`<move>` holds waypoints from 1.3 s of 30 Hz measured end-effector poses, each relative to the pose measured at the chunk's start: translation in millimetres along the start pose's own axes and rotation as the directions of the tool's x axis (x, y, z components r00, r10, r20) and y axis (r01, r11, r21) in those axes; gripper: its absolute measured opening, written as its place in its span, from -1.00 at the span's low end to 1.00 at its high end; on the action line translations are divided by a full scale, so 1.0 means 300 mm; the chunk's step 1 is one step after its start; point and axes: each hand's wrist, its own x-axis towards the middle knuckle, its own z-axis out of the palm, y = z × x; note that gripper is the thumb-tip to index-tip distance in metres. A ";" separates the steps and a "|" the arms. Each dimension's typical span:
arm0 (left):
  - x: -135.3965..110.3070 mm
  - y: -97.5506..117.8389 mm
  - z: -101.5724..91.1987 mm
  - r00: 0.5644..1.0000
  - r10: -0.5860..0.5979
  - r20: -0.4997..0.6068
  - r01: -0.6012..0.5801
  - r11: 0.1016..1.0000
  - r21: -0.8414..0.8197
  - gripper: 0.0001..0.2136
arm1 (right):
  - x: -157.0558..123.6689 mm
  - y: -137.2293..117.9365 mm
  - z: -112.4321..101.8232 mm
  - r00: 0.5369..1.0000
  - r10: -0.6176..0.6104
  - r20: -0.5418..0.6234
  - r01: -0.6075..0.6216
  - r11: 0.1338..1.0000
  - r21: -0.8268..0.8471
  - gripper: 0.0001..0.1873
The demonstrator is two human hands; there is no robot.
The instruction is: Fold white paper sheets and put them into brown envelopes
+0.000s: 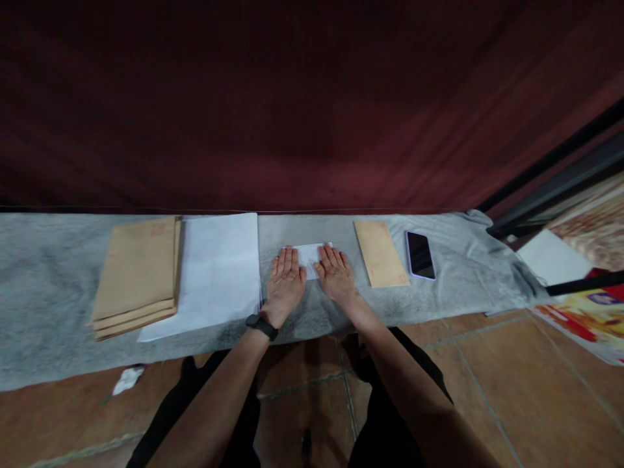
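A small folded sheet of white paper (309, 255) lies on the grey cloth between my hands. My left hand (285, 279) rests flat on its left end, fingers stretched out and pointing away from me. On the right end lies my right hand (337, 273), also flat with fingers extended. Both palms partly cover the paper, so its ends are hidden. A single brown envelope (381, 253) lies just right of my right hand. To the left of my left hand is a stack of white paper sheets (219, 266).
Several brown envelopes (136, 266) are piled at the left, overlapping the white sheets. A phone (420, 255) lies right of the single envelope. The grey cloth (43, 299) covers a narrow surface, with a dark red curtain (312, 117) behind. A colourful box (592, 318) stands at far right.
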 end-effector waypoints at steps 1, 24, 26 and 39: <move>0.000 -0.003 -0.001 1.000 -0.008 0.002 0.008 1.000 0.005 -0.41 | 0.001 0.006 -0.002 1.000 0.010 -0.004 -0.010 1.000 -0.003 -0.39; -0.003 -0.087 -0.079 0.989 -0.131 -0.065 0.099 0.925 -0.367 -0.51 | -0.058 0.054 -0.063 0.998 -0.052 0.035 0.051 0.999 0.018 -0.34; 0.004 -0.105 -0.071 0.979 -0.201 -0.032 0.154 0.836 -0.526 -0.50 | -0.067 0.034 -0.066 0.989 -0.124 0.078 0.122 0.992 0.028 -0.30; 0.017 -0.051 -0.125 0.896 -0.327 0.300 0.334 0.053 -0.941 -0.44 | -0.072 -0.012 -0.100 0.981 -0.177 0.078 0.168 0.979 0.114 -0.38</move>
